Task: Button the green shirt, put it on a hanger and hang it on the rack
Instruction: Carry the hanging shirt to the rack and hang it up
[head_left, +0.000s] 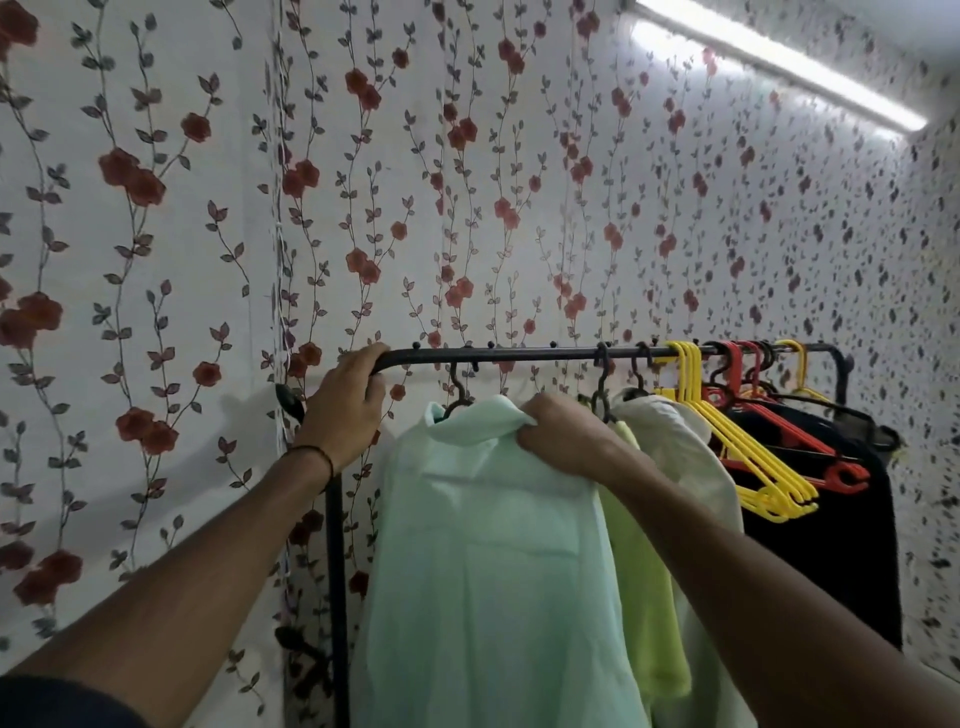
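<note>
Forearms (753, 587): both reach up from the lower edge toward the rack's rail (519, 354). A dark sleeve (52, 701) shows at the lower left corner.
Left hand (345, 400): its grip is curled round the rail's left bend, above the post (336, 571).
Right hand (563, 436): just below the rail, its grip pinches the green shirt (493, 571) at the shoulder, beside the collar.
Green shirt: it hangs below the rail's left stretch on a black hanger. The hook (457, 387) rises out of the collar to the rail's underside, but I cannot tell whether it sits over the rail. The button front cannot be read from here.
Rack's load: rightward along the rail from the green shirt hang a yellow-green garment (649, 571) and a pale garment (691, 467). Then come empty yellow hangers (727, 431), red hangers (810, 452) and a black garment (831, 545) at the rail's far right end.
Containers: no box, basket or bag shows, so the rail is the only thing holding anything.
Risk: if the hook is not seated, letting go would likely drop the shirt and hanger from the rail. A tug at the pinched shoulder could slide the cloth off the hanger's arm. A push rightward along the rail could tangle the hook with the neighbouring hangers.
</note>
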